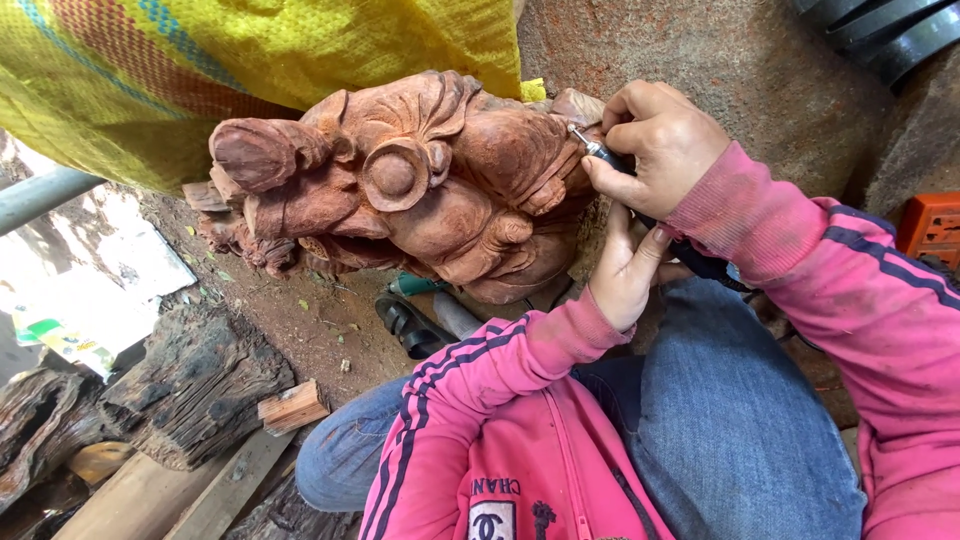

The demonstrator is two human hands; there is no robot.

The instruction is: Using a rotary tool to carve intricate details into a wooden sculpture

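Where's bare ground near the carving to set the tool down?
Bare dirt lies between the carving, the dark log and the left knee. Under the carving it is crowded with tools. The right hand and left hand fill the carving's right end.

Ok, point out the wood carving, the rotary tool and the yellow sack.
wood carving (pixel 400 175), head view, round boss in the middle
rotary tool (pixel 597 152), head view, metal tip
yellow sack (pixel 330 40), head view, woven cloth

Right hand (pixel 655 145) curled in a pinching grip, wrist bent; left hand (pixel 625 270) braced beneath it, fingers raised.
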